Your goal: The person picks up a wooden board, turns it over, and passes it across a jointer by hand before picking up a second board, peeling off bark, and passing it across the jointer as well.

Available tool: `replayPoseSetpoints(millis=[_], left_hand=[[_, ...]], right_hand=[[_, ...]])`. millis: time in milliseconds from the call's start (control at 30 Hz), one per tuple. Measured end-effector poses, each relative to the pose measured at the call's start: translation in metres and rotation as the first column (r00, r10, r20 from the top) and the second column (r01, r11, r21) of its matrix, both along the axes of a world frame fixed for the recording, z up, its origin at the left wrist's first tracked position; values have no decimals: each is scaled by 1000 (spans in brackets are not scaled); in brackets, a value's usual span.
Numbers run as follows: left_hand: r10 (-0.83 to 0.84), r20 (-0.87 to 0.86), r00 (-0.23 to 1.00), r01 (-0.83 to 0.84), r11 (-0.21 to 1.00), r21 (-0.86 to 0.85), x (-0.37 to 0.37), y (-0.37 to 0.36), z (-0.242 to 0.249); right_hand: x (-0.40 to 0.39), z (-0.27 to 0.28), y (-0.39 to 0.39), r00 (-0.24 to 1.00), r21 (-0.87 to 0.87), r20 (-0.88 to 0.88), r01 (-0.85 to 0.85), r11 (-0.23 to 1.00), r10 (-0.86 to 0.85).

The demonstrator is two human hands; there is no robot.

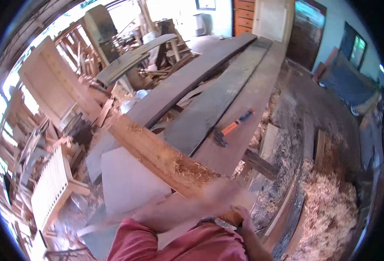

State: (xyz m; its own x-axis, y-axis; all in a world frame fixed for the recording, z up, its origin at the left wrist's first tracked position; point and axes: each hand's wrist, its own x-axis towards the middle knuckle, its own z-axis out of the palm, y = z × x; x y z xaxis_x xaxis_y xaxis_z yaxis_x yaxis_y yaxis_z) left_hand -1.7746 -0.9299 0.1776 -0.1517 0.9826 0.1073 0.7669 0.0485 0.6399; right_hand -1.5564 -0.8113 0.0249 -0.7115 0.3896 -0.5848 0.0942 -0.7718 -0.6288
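Note:
A thick light-brown board [152, 150] lies slanting across several long planks, with curled shavings on its near end. My left forearm reaches across in front of me, and my left hand [229, 191] is a motion blur over the near end of this board; its fingers cannot be made out. Low at the centre, my right hand [245, 219] is closed at a brown wooden piece [232, 215], partly hidden and hard to identify. An orange and black hammer [235, 126] lies on the right-hand plank [248, 98], beyond my hands.
Shavings [326, 213] are heaped on the floor at the right, beside loose boards. A pale panel [129, 180] leans at the near left. Further left are a slatted wooden piece [53, 189], a large wooden panel [55, 80] and scrap wood. Orange drawers [244, 16] stand at the back.

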Motion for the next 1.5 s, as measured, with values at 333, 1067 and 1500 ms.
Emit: replayPoseSetpoints(millis=[333, 1067, 1500], left_hand=[[35, 50, 998, -39, 995, 95, 74, -1, 2], [192, -410, 892, -200, 980, 24, -69, -40, -135], [429, -712, 555, -748, 632, -202, -169, -108, -56]], right_hand=[[15, -49, 20, 958, 282, -65, 287, 916, -280], [-147, 67, -49, 982, 995, -88, 93, -20, 164], [-95, 17, 64, 937, 581, -201, 348, 735, -285]])
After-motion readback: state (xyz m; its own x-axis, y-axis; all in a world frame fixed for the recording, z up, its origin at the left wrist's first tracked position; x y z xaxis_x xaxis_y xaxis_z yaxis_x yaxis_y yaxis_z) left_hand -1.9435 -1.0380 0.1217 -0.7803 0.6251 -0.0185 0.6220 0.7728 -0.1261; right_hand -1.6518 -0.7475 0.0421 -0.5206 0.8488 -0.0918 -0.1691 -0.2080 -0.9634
